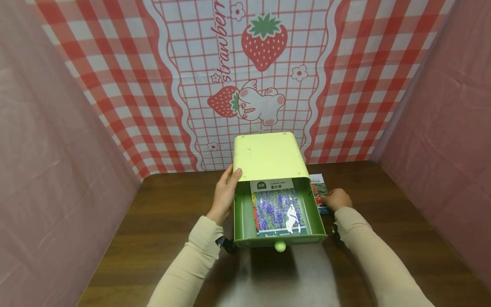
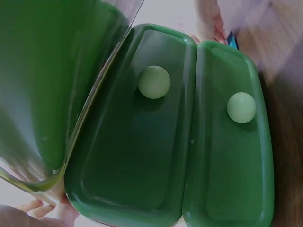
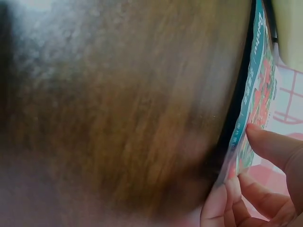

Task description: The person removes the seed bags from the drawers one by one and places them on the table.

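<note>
A light-green drawer cabinet (image 1: 268, 155) stands with its top drawer (image 1: 280, 242) pulled out. Inside lies a seed packet with purple flowers (image 1: 274, 211); the orange edge of something else shows beneath it. My left hand (image 1: 223, 194) rests against the cabinet's left side, thumb near the top front corner. In the left wrist view, its fingers (image 2: 61, 213) appear at the lower left, partly cut off. To the right of the cabinet, my right hand (image 1: 338, 199) pinches a seed packet with red flowers (image 1: 317, 189) by its edge, between thumb and fingers (image 3: 267, 146).
Two closed lower drawer fronts (image 2: 137, 156) with round pale knobs show below the pulled-out drawer. The cabinet stands on a brown wooden table (image 1: 153, 221). Behind it hangs a strawberry-print checked cloth (image 1: 192, 85), with pink cloth (image 1: 50, 149) at both sides.
</note>
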The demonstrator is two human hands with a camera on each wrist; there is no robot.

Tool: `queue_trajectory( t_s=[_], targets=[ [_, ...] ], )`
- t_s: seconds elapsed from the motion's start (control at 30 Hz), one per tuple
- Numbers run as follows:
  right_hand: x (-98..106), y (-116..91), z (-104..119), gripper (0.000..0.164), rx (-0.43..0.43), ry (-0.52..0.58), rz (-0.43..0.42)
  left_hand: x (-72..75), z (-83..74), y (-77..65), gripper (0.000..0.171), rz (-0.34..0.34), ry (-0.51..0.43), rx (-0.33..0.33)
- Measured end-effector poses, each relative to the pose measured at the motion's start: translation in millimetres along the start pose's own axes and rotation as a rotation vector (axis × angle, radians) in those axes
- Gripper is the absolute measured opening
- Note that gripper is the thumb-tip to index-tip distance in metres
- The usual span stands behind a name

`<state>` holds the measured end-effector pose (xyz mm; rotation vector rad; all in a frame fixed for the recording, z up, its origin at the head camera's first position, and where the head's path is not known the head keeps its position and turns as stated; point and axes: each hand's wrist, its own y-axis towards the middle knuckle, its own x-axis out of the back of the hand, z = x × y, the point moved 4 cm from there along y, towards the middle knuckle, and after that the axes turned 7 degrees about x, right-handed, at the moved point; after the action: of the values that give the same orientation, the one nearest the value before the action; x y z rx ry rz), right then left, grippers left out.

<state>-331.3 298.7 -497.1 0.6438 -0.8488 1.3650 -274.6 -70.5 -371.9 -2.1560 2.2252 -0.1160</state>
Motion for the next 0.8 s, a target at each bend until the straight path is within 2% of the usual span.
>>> queue_trajectory(
  t_s=[0.2, 0.33, 0.53, 0.67, 0.8],
  targets=[
    [-1.4, 1.4, 3.2, 0.046, 0.017, -0.044, 0.002, -0.2, 0.3, 0.3, 0.067, -0.001, -0.005, 0.01],
    [2.7, -1.4, 9.8, 0.045, 0.05, -0.059, -0.032, -0.4, 0.2, 0.3, 0.067, -0.006, -0.009, 0.018],
    [21.9, -9.1, 37.3, 0.042, 0.117, 0.071, -0.136, -1.1, -0.2, -0.4, 0.067, -0.006, -0.021, 0.021],
    [42.2, -14.8, 60.6, 0.037, 0.215, 0.158, -0.204, -1.3, -1.0, -1.6, 0.067, -0.004, -0.011, 0.014],
    [62.2, -24.6, 81.1, 0.036, 0.304, 0.237, -0.224, -1.4, -1.8, -2.7, 0.067, -0.008, -0.001, 0.012]
  ],
)
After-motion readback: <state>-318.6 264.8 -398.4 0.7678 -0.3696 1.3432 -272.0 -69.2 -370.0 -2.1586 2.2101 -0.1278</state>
